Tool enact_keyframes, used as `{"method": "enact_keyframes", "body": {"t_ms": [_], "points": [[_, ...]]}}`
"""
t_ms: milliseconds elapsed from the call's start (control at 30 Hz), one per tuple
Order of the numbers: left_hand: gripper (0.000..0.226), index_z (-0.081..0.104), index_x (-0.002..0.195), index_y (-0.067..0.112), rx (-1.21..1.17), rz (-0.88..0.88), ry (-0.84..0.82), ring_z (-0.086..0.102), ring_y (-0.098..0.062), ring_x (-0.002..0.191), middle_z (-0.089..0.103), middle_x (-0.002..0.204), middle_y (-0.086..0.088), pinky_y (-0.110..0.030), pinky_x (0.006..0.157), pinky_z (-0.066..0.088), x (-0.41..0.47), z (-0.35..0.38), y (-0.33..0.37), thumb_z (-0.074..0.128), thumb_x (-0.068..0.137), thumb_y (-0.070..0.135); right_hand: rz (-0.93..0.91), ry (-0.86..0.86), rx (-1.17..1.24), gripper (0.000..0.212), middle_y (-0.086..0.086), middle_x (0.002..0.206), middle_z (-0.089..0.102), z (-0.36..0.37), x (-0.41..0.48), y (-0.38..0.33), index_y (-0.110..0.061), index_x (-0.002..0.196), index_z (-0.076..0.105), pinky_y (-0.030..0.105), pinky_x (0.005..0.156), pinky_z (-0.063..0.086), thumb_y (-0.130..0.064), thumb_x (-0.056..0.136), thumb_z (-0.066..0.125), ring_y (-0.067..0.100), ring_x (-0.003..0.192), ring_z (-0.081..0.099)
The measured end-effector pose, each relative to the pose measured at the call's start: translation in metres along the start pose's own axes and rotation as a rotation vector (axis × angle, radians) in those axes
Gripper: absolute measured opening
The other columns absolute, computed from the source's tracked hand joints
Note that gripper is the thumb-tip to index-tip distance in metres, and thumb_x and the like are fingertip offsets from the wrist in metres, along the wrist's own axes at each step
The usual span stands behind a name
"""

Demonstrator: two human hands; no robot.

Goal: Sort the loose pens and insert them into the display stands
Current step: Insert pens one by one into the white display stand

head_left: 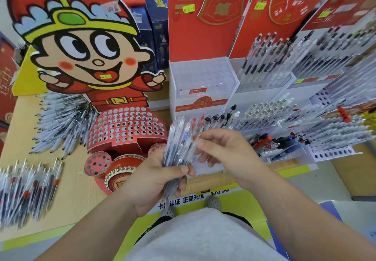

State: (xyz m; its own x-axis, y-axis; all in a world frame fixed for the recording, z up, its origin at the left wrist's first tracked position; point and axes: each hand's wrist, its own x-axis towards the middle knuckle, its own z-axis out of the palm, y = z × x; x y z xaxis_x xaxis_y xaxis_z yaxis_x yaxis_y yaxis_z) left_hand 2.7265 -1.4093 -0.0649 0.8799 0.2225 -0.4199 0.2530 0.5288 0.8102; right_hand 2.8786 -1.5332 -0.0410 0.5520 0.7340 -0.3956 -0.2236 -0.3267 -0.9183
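Beside gripped pens (179, 144), red stand (126, 126); white stands (203, 81) behind.

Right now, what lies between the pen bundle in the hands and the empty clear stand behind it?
In the head view, a row of pens, orange- and black-topped, stands between the pen bundle and the empty clear stand.

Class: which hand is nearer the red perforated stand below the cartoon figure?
Left. The left hand, gripping the pen bundle, is below-right of the red perforated stand; the right hand is farther right, past the bundle.
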Motion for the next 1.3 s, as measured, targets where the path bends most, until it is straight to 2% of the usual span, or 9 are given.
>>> {"method": "enact_keyframes", "body": {"t_ms": [167, 267, 367, 433, 567, 667, 833, 1067, 1300], "points": [[0.028, 0.066, 0.11, 0.017, -0.001, 0.001, -0.049, 0.057, -0.022, 0.056, 0.068, 0.086, -0.016, -0.029, 0.048, 0.046, 0.006, 0.004, -0.001, 0.068, 0.083, 0.009, 0.006, -0.002, 0.025, 0.004, 0.001, 0.071, 0.07, -0.006, -0.005, 0.0, -0.012, 0.092, 0.073, 0.025, 0.058, 0.05, -0.012, 0.089, 0.072, 0.015, 0.066, 0.065], [0.032, 0.061, 0.117, 0.015, -0.019, -0.001, 0.012, 0.057, -0.023, 0.058, 0.07, 0.088, -0.016, -0.028, 0.046, 0.045, 0.009, 0.006, -0.002, 0.071, 0.087, 0.012, -0.003, 0.063, 0.058, 0.018, 0.004, 0.071, 0.07, -0.016, -0.008, -0.002, -0.01, 0.089, 0.073, 0.025, 0.056, 0.048, -0.024, 0.078, 0.075, 0.015, 0.063, 0.064], [0.027, 0.061, 0.113, 0.015, -0.044, -0.01, 0.148, 0.058, -0.022, 0.059, 0.066, 0.08, -0.011, -0.029, 0.044, 0.046, 0.013, 0.002, -0.006, 0.066, 0.087, 0.011, -0.017, 0.171, 0.09, 0.005, 0.006, 0.072, 0.07, -0.033, -0.008, -0.005, -0.014, 0.084, 0.074, 0.025, 0.054, 0.048, -0.01, 0.086, 0.072, 0.015, 0.061, 0.062], [0.022, 0.062, 0.11, 0.016, -0.022, -0.002, 0.206, 0.056, -0.02, 0.059, 0.062, 0.078, -0.011, -0.029, 0.045, 0.046, 0.015, -0.004, -0.01, 0.061, 0.093, 0.002, -0.031, 0.258, 0.062, 0.018, 0.006, 0.07, 0.07, -0.047, -0.008, -0.007, -0.017, 0.08, 0.074, 0.024, 0.053, 0.047, -0.002, 0.089, 0.068, 0.015, 0.059, 0.062], [0.023, 0.063, 0.109, 0.016, 0.01, 0.001, 0.25, 0.05, -0.019, 0.056, 0.053, 0.068, -0.009, -0.03, 0.047, 0.044, 0.014, -0.011, -0.014, 0.059, 0.095, -0.002, -0.078, 0.373, -0.105, 0.016, 0.008, 0.066, 0.067, -0.065, -0.009, -0.005, -0.015, 0.08, 0.072, 0.023, 0.054, 0.05, -0.002, 0.088, 0.069, 0.015, 0.057, 0.059], [0.027, 0.064, 0.115, 0.018, 0.015, -0.009, 0.281, 0.049, -0.017, 0.055, 0.051, 0.065, -0.007, -0.03, 0.048, 0.045, 0.014, -0.014, -0.017, 0.061, 0.095, 0.0, -0.111, 0.389, -0.356, 0.011, 0.008, 0.068, 0.068, -0.067, -0.004, 0.011, -0.021, 0.079, 0.072, 0.033, 0.062, 0.053, -0.011, 0.084, 0.077, 0.015, 0.06, 0.06], [0.02, 0.063, 0.116, 0.017, 0.035, 0.016, 0.291, 0.047, -0.016, 0.056, 0.052, 0.068, -0.007, -0.03, 0.05, 0.043, 0.015, -0.012, -0.021, 0.059, 0.099, 0.007, -0.133, 0.37, -0.649, 0.017, -0.003, 0.07, 0.066, -0.053, 0.012, 0.043, -0.029, 0.082, 0.068, 0.013, 0.058, 0.047, -0.019, 0.082, 0.082, 0.0, 0.056, 0.055], [0.008, 0.059, 0.107, 0.01, 0.0, 0.044, 0.303, 0.047, -0.018, 0.058, 0.06, 0.079, -0.007, -0.031, 0.052, 0.043, 0.011, -0.014, -0.022, 0.053, 0.102, 0.008, -0.168, 0.302, -0.872, 0.02, -0.023, 0.065, 0.054, -0.04, 0.026, 0.061, -0.015, 0.104, 0.074, 0.028, 0.072, 0.054, -0.021, 0.086, 0.078, 0.004, 0.064, 0.059], [0.017, 0.06, 0.116, 0.011, -0.031, 0.041, 0.321, 0.049, -0.018, 0.059, 0.065, 0.083, -0.008, -0.032, 0.053, 0.044, 0.005, -0.018, -0.024, 0.053, 0.101, 0.006, -0.149, 0.268, -0.923, 0.025, 0.0, 0.087, 0.074, -0.037, 0.031, 0.075, -0.014, 0.111, 0.073, 0.032, 0.079, 0.057, -0.024, 0.088, 0.076, 0.015, 0.078, 0.068]]}}
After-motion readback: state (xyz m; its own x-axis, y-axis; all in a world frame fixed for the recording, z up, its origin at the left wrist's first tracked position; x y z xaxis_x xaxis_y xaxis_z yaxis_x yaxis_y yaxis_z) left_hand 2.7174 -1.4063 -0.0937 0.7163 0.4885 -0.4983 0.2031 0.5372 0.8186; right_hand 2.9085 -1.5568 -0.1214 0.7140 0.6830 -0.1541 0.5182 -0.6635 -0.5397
